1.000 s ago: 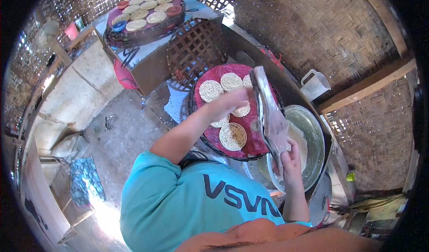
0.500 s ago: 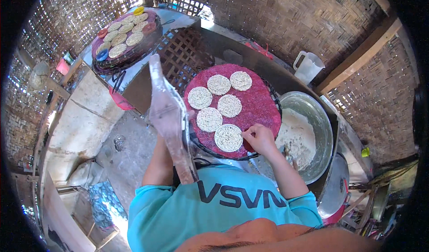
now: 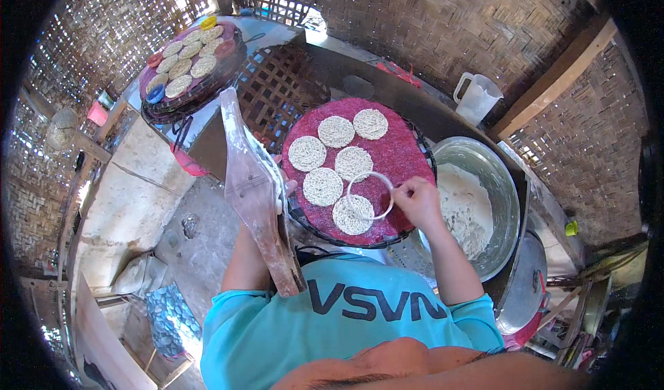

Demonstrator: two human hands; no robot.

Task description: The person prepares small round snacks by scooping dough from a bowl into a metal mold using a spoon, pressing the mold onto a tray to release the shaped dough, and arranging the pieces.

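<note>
My right hand (image 3: 417, 200) pinches a thin white ring (image 3: 372, 174), raised and overlapping the nearest round noodle cake (image 3: 351, 218) in view. Several pale cakes of fine dough strands lie on a round tray lined with dark pink cloth (image 3: 404, 156). At the tray's left edge, my left hand (image 3: 290, 184) is mostly hidden behind a long wooden press (image 3: 250, 181) with white dough along its side. Its few visible fingertips curl at the press's edge, and the press slants over my left forearm.
A large metal basin (image 3: 510, 217) of pale dough or flour sits right of the tray. Behind it stands a clear plastic jug (image 3: 478, 99). Another cake-covered tray (image 3: 153, 106) with coloured rings is at far left, beside an open-weave bamboo rack (image 3: 275, 79). A lidded pot (image 3: 523, 283) stands lower right.
My right hand has lifted the white ring off the nearest noodle cake and moved slightly up and right. The wooden press has shifted a little left and down with my left hand.
</note>
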